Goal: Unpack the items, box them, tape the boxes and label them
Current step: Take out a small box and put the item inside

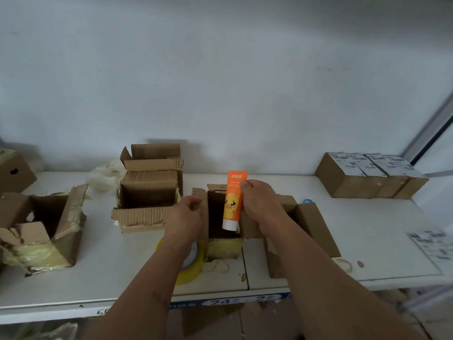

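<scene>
Item: tube [232, 200], orange, duck print, white cap at the bottom, flat crimped end up. Position: upright, lower part inside the open box [221, 217] at centre of the tabletop [367, 229]; cap near the box's inner wall, upper half above the rim.

Right hand [259, 200]: fingers pinching the tube's upper right edge, just below the crimp.

Left hand [186, 217]: fingers curled round the box's left flap [198, 192], holding it open.

Handling, as judged: tube looks light, with a soft squeezable body and a smooth printed skin likely to slip. The stiffest holds would be the crimped end and the cap shoulder; a firm squeeze mid-body risks denting it. Box is worn corrugated card with torn flaps; it should be gripped by a wall, not a flap edge.

Nearby: yellow tape roll [191, 268] under the left forearm; other opened boxes [147, 192] to the left; sealed, labelled boxes [367, 177] far right; loose labels [434, 244] at the right edge.
</scene>
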